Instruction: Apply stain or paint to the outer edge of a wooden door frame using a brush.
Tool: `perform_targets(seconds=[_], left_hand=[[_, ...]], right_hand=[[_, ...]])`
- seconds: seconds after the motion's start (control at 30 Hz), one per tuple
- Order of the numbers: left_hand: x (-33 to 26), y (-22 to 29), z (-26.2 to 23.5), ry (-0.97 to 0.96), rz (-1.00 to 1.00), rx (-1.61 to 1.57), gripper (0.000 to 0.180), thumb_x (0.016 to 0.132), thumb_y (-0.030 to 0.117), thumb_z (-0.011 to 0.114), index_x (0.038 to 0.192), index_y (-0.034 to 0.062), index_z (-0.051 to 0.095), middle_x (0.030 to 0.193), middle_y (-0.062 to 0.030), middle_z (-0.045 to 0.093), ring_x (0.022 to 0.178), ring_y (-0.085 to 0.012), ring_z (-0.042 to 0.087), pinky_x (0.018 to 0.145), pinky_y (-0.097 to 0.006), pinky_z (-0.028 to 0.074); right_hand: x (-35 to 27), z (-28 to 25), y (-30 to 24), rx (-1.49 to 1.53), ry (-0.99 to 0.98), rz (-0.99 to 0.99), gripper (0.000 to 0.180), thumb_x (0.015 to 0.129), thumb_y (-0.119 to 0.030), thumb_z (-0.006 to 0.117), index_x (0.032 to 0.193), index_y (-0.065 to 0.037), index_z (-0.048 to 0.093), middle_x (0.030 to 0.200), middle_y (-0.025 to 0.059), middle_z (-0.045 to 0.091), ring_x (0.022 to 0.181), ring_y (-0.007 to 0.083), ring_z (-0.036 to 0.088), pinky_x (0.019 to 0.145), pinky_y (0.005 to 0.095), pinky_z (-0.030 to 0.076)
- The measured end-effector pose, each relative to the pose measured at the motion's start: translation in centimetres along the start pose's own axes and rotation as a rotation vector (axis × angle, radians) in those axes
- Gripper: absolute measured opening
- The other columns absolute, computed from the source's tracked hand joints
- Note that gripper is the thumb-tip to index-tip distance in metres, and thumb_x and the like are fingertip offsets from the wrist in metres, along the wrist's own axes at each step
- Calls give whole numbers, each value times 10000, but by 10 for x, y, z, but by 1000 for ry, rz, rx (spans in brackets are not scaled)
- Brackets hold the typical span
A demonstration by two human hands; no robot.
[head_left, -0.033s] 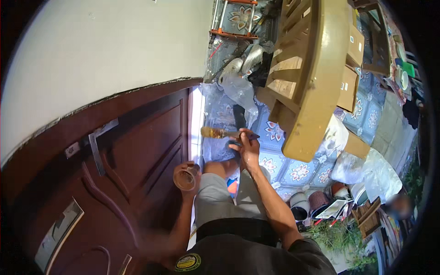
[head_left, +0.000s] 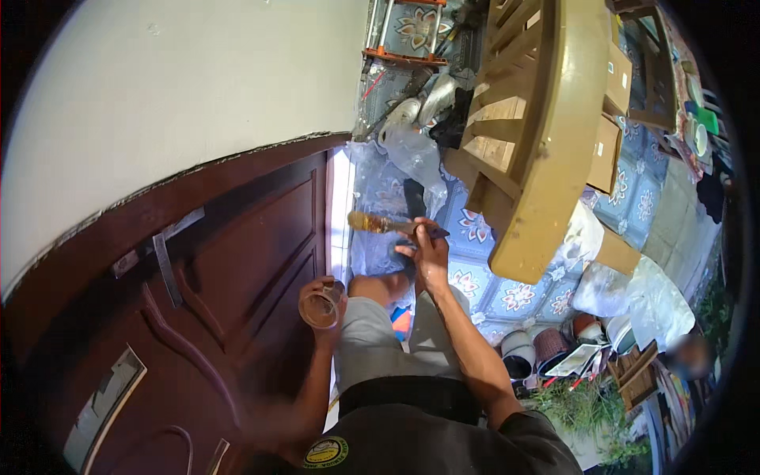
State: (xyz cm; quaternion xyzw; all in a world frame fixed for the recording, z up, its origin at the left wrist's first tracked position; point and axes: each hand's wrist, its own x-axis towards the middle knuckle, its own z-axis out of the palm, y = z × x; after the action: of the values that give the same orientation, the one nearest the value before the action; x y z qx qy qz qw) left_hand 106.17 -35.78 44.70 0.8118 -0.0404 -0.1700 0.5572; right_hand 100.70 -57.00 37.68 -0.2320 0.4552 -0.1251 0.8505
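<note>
My right hand point(head_left: 432, 257) grips a paintbrush point(head_left: 367, 222) by its dark handle. The brush lies almost level, its yellowish-brown bristles pointing left toward the door and touching nothing I can see. In my left hand point(head_left: 331, 331), fingers wrapped round it, is a clear cup point(head_left: 318, 307) with a brownish tint inside; how much it contains is hard to tell. Close to the left hand stands a dark reddish-brown panelled door point(head_left: 261, 229), with a metal handle point(head_left: 166, 265) and glass inserts.
A tan wooden bench point(head_left: 546, 158) with slats rises at the right. Plastic sheeting point(head_left: 412, 158) lies on the blue patterned tiles point(head_left: 467, 269) ahead. Farther off are an orange-edged ladder point(head_left: 404, 59), cardboard boxes point(head_left: 603, 154) and several pots point(head_left: 518, 354). A pale wall point(head_left: 206, 79) adjoins the door.
The brush's bristle end has risen slightly, and the view has shifted a little. Both hands keep their holds.
</note>
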Motion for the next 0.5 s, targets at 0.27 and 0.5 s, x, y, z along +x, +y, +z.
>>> perform_targets(seconds=[0.27,0.5], left_hand=[[29,-1,11,-53,71,49,483,765,47,728,1105,55,386,1114,-157,547,1005,-233,546,894,-355,449],[22,-4,-5,2,8,-65,454,798,25,667,1142,58,373,1143,-162,521,1041,-232,518,910,-346,433]], right_hand=[[33,32,-12,-48,-55,-52,309,942,-216,572,1182,-52,466,1075,155,621,962,255,635,734,363,572],[32,88,-4,65,-91,-191,270,891,-112,639,1109,-50,493,1042,148,643,912,208,655,696,331,597]])
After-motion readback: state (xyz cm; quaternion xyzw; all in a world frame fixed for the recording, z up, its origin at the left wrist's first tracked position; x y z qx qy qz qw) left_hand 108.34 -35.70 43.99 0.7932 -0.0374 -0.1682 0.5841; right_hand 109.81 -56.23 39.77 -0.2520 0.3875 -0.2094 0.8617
